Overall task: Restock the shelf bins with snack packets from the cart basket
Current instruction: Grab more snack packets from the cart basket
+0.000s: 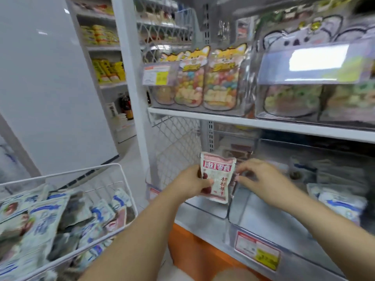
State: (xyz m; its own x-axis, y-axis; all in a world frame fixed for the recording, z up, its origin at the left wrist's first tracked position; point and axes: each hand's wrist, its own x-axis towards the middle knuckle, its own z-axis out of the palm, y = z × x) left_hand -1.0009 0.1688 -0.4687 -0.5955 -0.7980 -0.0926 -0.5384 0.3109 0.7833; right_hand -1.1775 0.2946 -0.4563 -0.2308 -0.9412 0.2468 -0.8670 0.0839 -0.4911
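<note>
a pink-and-white snack packet is held upright at the centre of the frame, just above a clear shelf bin on the lower shelf. it is grasped at its left edge by the left grip, with the thumb laid across its front. the right grip is curled at the packet's right edge; whether the packet is pinched there cannot be told. blue-and-white packets are piled in the white wire cart basket at lower left.
</note>
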